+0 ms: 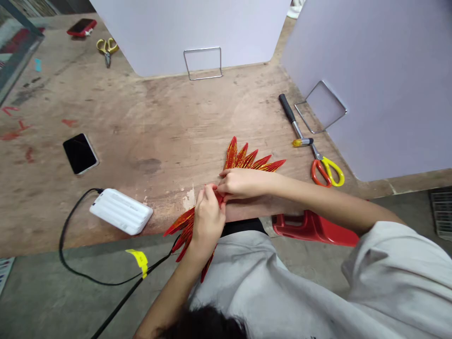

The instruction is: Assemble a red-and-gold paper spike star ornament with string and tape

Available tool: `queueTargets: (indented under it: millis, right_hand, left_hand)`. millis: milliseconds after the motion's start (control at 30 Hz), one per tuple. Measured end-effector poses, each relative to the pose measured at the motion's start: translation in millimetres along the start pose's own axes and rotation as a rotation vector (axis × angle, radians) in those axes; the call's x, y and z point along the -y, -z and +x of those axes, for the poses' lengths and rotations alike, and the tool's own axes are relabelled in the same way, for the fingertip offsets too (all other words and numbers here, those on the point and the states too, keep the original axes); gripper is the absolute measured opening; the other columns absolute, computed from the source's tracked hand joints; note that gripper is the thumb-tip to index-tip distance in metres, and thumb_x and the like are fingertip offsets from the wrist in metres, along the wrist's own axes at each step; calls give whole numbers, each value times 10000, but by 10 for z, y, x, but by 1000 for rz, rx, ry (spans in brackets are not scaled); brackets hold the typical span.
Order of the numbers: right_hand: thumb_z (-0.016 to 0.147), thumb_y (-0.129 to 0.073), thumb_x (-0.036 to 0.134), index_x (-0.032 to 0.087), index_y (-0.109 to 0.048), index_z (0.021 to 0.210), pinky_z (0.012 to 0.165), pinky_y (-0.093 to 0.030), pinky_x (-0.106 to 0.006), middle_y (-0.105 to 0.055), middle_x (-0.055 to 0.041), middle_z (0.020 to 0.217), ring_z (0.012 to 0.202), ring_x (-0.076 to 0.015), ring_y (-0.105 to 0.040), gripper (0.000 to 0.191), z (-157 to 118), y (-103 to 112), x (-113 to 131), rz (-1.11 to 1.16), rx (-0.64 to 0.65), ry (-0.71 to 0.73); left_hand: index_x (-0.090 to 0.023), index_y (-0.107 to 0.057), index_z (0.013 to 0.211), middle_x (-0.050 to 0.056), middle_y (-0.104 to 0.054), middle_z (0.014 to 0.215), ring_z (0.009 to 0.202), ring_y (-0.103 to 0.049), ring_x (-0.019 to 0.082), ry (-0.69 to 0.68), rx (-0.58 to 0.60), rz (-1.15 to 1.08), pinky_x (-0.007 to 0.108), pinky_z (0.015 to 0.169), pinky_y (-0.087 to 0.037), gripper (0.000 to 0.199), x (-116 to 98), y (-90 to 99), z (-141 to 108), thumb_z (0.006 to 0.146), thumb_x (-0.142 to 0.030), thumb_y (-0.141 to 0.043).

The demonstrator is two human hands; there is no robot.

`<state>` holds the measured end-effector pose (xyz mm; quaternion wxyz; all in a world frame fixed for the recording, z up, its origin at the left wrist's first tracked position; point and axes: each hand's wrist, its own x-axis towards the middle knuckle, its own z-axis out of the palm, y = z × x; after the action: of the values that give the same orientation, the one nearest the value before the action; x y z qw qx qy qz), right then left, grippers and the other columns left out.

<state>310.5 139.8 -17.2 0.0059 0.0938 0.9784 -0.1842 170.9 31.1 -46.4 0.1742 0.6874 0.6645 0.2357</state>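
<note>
Pinching the red-and-gold spiked foil ornament (232, 151) at its middle, over the wooden table's front edge (165, 226), left hand (208, 212) and right hand (240, 182) could crease its spikes by twisting too hard.

Ornament (243, 159): two fans of narrow pointed blades, glossy red streaked with gold; middle pinched, largely hidden. Far fan splays over the table (176, 127), tips outward; near fan extends past the front edge.
</note>
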Motion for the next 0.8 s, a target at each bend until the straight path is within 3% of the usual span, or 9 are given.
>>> queueTargets:
  millis: [133, 233, 333, 467, 667, 800]
  right_hand:
    - [943, -522, 242, 91, -638, 979, 950, -412, -404, -723, -108, 837, 732, -176, -654, 194, -49, -36, 13, 2, 0, -2]
    - [956, -500, 242, 97, -638, 957, 1042, -359, -417, -726, -96, 846, 772, -173, -667, 200, -79, -63, 31, 11, -5, -31]
    - [950, -511, 232, 98, -640, 943, 1077, -335, -423, -721, -85, 830, 775, -173, -671, 186, -92, -63, 51, 25, 5, -56]
    - [946, -518, 228, 109, -633, 932, 1097, -313, -436, -712, -69, 826, 770, -168, -667, 166, -98, -48, 71, 26, 12, -72]
    - [937, -534, 223, 126, -624, 893, 1103, -301, -431, -701, -51, 807, 770, -165, -665, 139, -101, -53, 88, 16, 0, -83]
    - [935, -538, 225, 121, -626, 899, 1104, -303, -433, -701, -51, 805, 782, -172, -670, 141, -100, -70, 100, 13, -8, -97]
  left_hand:
    - [-165, -458, 1156, 114, -625, 1061, 1039, -578, 294, -32, 157, 35, 408, 856, -494, 467, 22, 182, 67, 761, -261, -688]
    - [-157, -565, 1068, 102, -663, 996, 989, -596, 274, -56, 313, 78, 392, 855, -477, 217, 49, 367, 172, 884, -265, -523]
    - [-177, -636, 981, 81, -693, 993, 935, -631, 234, -64, 404, 102, 349, 838, -465, 253, 99, 493, 284, 926, -174, -389]
    - [-193, -688, 911, 74, -726, 919, 868, -666, 245, -2, 423, 232, 334, 769, -460, 235, 107, 557, 361, 887, -162, -457]
    - [-208, -702, 878, 109, -720, 816, 773, -674, 312, 134, 398, 537, 349, 610, -418, 230, -45, 649, 341, 894, -269, -481]
    - [-206, -693, 863, 96, -707, 807, 746, -659, 298, 187, 313, 471, 351, 613, -420, 226, -78, 608, 278, 893, -328, -505]
